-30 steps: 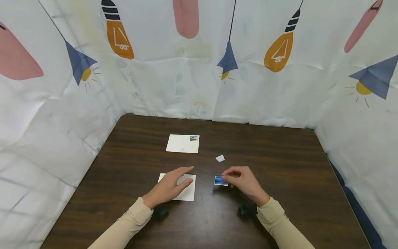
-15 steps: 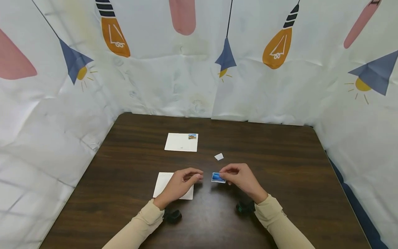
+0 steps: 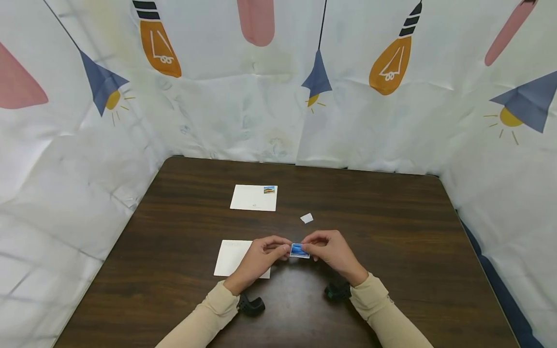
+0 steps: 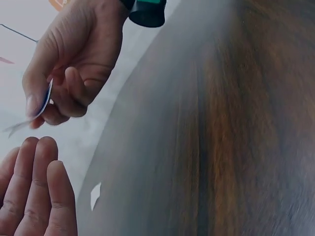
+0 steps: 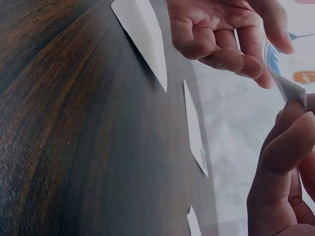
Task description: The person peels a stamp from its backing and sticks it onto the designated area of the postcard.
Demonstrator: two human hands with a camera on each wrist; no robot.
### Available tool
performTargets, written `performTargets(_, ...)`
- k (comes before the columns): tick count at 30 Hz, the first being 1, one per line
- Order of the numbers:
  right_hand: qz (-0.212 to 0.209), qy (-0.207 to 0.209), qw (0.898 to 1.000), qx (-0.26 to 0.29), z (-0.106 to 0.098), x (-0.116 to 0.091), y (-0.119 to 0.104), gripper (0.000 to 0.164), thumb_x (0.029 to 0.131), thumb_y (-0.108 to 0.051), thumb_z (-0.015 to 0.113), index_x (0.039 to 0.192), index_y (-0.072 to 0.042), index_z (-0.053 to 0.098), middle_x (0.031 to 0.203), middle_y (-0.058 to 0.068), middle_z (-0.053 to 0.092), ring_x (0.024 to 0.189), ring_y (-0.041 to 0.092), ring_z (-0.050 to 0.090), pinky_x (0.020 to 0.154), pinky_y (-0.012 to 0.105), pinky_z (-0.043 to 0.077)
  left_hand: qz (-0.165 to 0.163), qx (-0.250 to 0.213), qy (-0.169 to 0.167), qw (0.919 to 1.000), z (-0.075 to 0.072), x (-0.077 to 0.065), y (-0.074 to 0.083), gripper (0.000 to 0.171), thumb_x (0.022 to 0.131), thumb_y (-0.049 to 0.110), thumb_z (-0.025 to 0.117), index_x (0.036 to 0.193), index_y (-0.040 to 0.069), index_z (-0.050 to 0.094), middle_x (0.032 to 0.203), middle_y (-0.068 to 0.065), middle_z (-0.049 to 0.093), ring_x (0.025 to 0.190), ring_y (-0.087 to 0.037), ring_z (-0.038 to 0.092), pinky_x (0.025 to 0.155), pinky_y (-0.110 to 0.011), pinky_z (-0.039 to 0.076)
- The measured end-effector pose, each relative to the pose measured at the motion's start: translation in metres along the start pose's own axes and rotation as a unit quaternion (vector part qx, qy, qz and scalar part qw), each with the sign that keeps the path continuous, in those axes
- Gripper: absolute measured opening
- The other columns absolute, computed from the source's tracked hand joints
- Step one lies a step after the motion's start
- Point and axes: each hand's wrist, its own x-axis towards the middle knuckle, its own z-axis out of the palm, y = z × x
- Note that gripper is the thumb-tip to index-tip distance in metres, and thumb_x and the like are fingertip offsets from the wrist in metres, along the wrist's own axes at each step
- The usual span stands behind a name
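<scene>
A small blue postage stamp with a white border is pinched at its right edge between the thumb and fingers of my right hand, above the table. My left hand has come up to the stamp's left edge, fingers extended and fingertips right beside it. In the right wrist view the stamp is bent and shows its perforated edge, with the left thumb and forefinger spread near its far end. Partly hidden under my left forearm and hand lies a blank white card.
Farther back on the dark wood table lies a white card bearing a stamp in its upper right corner. A small white paper scrap lies to its right. Printed white curtains surround the table.
My left hand has moved right, off the middle of the near card, to the stamp's left edge. The right hand has shifted slightly left with the stamp still pinched.
</scene>
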Motion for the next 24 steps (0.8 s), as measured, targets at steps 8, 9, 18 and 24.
performTargets(8, 0.0, -0.009, 1.0, -0.009, 0.003, 0.002, 0.0, 0.018, 0.092, -0.022, 0.079, 0.099, -0.006, 0.079, 0.078, 0.005, 0.072, 0.058, 0.012, 0.059, 0.058, 0.035, 0.058, -0.014, -0.033, -0.007, 0.9993, 0.005, 0.002, -0.002, 0.039, 0.101, 0.027, 0.068, 0.123, -0.005, 0.069, 0.116, -0.022, 0.076, 0.096, -0.022, 0.078, 0.088, -0.032, 0.065)
performTargets(9, 0.001, -0.01, 1.0, -0.011, 0.003, 0.002, 0.0, 0.017, 0.092, -0.023, 0.079, 0.099, -0.007, 0.079, 0.077, 0.006, 0.072, 0.058, 0.012, 0.06, 0.058, 0.035, 0.059, -0.015, -0.038, -0.006, 0.9991, 0.006, 0.002, -0.003, 0.039, 0.101, 0.026, 0.068, 0.123, -0.006, 0.069, 0.115, -0.022, 0.076, 0.094, -0.019, 0.078, 0.087, -0.031, 0.065)
performTargets(18, 0.009, -0.01, 1.0, -0.014, 0.004, 0.0, -0.002, 0.02, 0.093, -0.024, 0.079, 0.105, -0.009, 0.08, 0.088, 0.01, 0.079, 0.073, 0.031, 0.07, 0.069, 0.039, 0.063, -0.03, -0.056, 0.029, 0.9976, 0.007, 0.004, -0.009, 0.035, 0.101, 0.025, 0.069, 0.119, -0.005, 0.071, 0.108, -0.019, 0.079, 0.085, -0.011, 0.078, 0.081, -0.027, 0.065)
performTargets(24, -0.014, 0.0, 0.999, -0.041, 0.003, -0.003, -0.003, 0.022, 0.092, -0.028, 0.08, 0.108, -0.012, 0.08, 0.097, 0.01, 0.081, 0.085, 0.033, 0.077, 0.074, 0.038, 0.065, -0.038, -0.052, 0.04, 0.9971, 0.008, 0.005, -0.01, 0.032, 0.1, 0.023, 0.069, 0.117, -0.004, 0.072, 0.105, -0.018, 0.08, 0.083, -0.012, 0.078, 0.079, -0.027, 0.065)
